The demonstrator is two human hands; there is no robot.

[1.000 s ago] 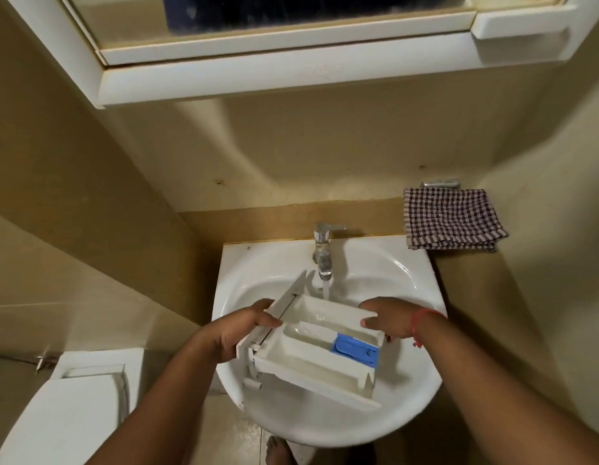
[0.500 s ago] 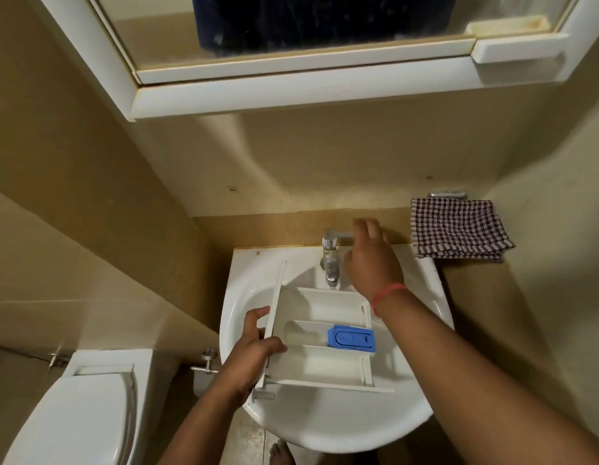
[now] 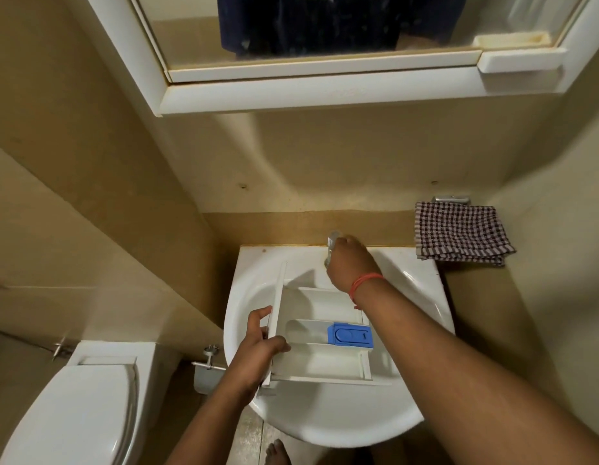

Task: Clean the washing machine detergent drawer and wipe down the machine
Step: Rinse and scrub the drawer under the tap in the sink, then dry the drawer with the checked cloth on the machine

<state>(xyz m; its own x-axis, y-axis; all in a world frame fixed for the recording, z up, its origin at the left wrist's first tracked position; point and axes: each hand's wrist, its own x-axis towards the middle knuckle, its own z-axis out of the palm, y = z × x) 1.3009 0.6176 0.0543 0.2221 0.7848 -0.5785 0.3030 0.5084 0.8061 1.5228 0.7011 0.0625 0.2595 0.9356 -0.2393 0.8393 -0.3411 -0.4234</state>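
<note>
Beige-walled bathroom, white sink (image 3: 325, 421) with the detergent drawer (image 3: 319, 333) lying flat in its basin.
Left hand (image 3: 261, 344) grips the drawer's front panel; right hand (image 3: 350, 263) curls round the tap (image 3: 332, 241). White drawer, three compartments, blue insert (image 3: 350, 334) in the middle one. Checked cloth (image 3: 460, 233) lies right of the sink, toilet (image 3: 73, 407) left.

Home bathroom: you face a white washbasin (image 3: 338, 421), toilet (image 3: 73, 407), mirrored cabinet (image 3: 291, 92), tan tiled walls (image 3: 73, 162).
</note>
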